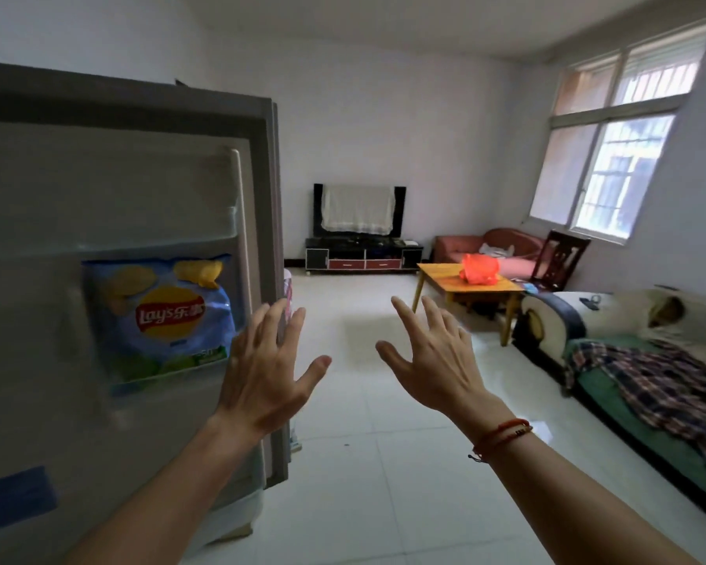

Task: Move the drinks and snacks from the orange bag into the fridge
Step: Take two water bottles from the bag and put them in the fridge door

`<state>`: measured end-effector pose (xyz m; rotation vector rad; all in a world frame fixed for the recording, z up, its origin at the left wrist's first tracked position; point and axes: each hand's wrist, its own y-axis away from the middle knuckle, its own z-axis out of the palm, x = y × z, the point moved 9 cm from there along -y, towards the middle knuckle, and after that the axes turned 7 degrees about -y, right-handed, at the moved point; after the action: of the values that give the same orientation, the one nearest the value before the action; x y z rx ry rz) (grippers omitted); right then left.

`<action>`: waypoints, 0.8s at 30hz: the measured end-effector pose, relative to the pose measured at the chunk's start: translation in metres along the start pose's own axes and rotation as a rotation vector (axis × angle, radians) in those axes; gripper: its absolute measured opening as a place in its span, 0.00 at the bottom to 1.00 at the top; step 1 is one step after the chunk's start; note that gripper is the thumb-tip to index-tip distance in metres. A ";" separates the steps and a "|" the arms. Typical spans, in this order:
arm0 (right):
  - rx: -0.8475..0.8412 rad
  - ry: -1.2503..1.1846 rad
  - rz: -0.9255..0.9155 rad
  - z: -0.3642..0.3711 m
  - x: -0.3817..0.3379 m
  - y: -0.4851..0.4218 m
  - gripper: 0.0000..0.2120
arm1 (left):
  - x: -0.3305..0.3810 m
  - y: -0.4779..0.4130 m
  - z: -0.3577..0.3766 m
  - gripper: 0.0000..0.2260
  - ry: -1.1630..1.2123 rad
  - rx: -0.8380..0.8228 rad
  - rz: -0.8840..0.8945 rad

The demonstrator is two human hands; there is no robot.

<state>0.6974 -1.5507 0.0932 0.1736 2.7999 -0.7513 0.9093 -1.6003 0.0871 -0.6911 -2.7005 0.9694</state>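
Note:
The open fridge door (98,189) fills the left of the head view, its inner side facing me. A blue bag of crisps (162,320) stands in a door shelf. My left hand (265,373) is raised with fingers spread, just right of the crisps and over the door's edge, holding nothing. My right hand (433,360) is also raised with straight, spread fingers, empty, over the floor. The orange bag (478,269) sits far across the room on a low wooden table (437,275).
A sofa with a checked blanket (644,385) lines the right wall. A dark chair (561,258) and a red sofa (490,242) stand beyond the table. A covered TV on a low cabinet (361,254) is at the far wall. White tiled floor (376,442) lies between.

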 end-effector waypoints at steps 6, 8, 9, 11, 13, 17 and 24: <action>0.042 0.113 0.159 -0.033 0.039 0.042 0.34 | 0.042 -0.009 0.015 0.34 0.105 -0.021 0.118; 0.057 0.145 0.203 -0.046 0.056 0.058 0.33 | 0.062 -0.010 0.020 0.34 0.145 -0.032 0.164; 0.065 0.159 0.227 -0.053 0.065 0.066 0.34 | 0.074 -0.011 0.022 0.33 0.162 -0.036 0.189; 0.075 0.197 0.272 -0.067 0.083 0.079 0.34 | 0.096 -0.012 0.025 0.33 0.187 -0.041 0.235; 0.087 0.229 0.313 -0.081 0.100 0.093 0.34 | 0.119 -0.013 0.026 0.32 0.215 -0.038 0.280; 0.109 0.259 0.383 -0.099 0.132 0.119 0.34 | 0.166 -0.016 0.024 0.31 0.259 -0.026 0.345; 0.092 0.215 0.437 -0.106 0.174 0.135 0.34 | 0.214 -0.023 0.032 0.31 0.255 -0.020 0.393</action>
<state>0.5317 -1.3716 0.0731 0.8965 2.7634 -0.7857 0.7032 -1.5292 0.0814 -1.2884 -2.4012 0.8598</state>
